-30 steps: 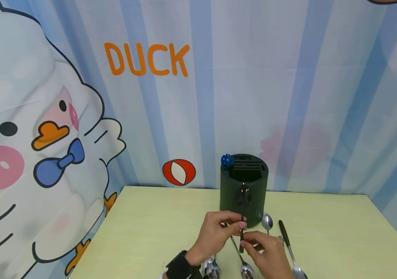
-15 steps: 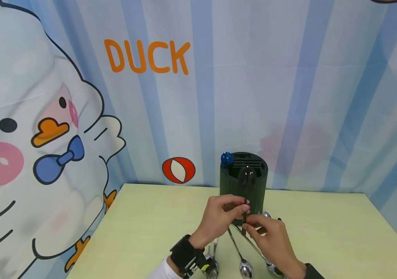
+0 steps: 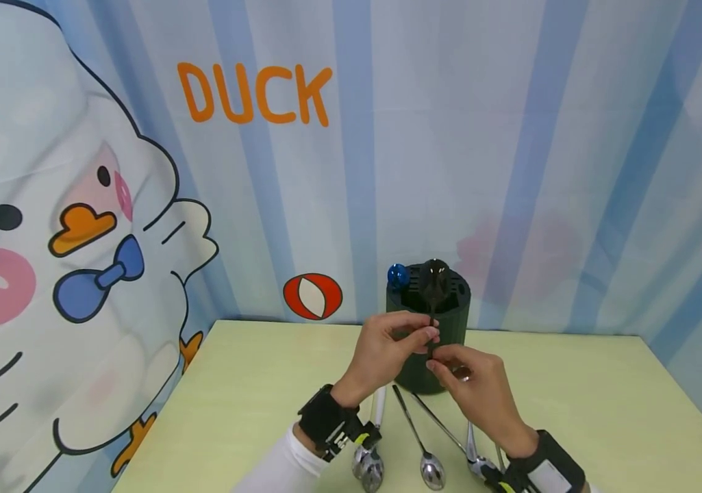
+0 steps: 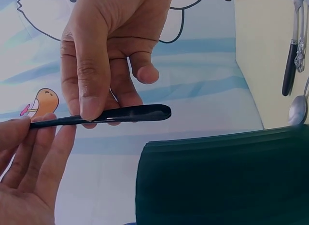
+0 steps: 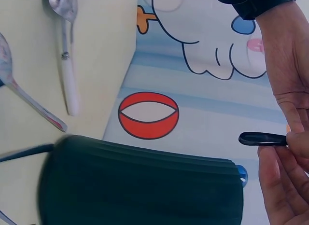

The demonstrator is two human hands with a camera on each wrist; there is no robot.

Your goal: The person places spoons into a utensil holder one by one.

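Observation:
A dark spoon stands upright between my hands, its shiny bowl (image 3: 434, 279) overlapping the holder's top in the head view. My left hand (image 3: 384, 349) pinches its handle just below the bowl. Lower down, my right hand (image 3: 480, 390) pinches the handle near its end. The left wrist view shows the black handle (image 4: 140, 113) lying across the fingers of both hands, the bowl out of frame. Behind the hands is a dark green ribbed utensil holder (image 3: 409, 373), slotted on top, with a shiny blue rounded thing (image 3: 398, 276) at its left rim.
Several metal spoons lie on the pale yellow table (image 3: 277, 383) below my hands, among them a single spoon (image 3: 432, 471) and a white-handled spoon (image 5: 67, 75). A black-handled utensil (image 4: 289, 68) lies to the right. A printed duck curtain (image 3: 424, 137) hangs behind the table.
Both hands have risen together with the spoon. Its bowl has moved up from the holder's front to its top opening, and more of the spoons on the table shows.

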